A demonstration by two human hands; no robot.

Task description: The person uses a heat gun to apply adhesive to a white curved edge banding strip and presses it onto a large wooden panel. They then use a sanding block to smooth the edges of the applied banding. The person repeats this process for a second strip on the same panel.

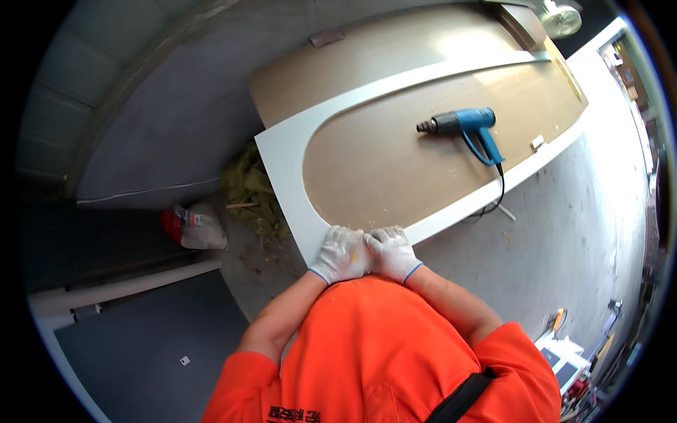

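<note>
A white frame (278, 151) with a curved inner edge lies over a brown board (381, 166). Both my hands wear white knitted gloves with blue cuffs, side by side at the frame's near edge. My left hand (342, 252) has its fingers bent over that edge. Next to it, almost touching, my right hand (392, 252) is closed on the same edge, thumb toward the left hand. The undersides of both hands are hidden. Thin shavings show on the board just beyond my fingers. A blue heat gun (462, 127) lies on the board, nozzle pointing left.
The heat gun's black cord (501, 190) drops over the right edge. A small white block (538, 142) rests near that side. Left of the frame are a greenish heap (254, 187) and a red-and-white sack (201, 225) on the floor. A dark panel (155, 338) lies lower left.
</note>
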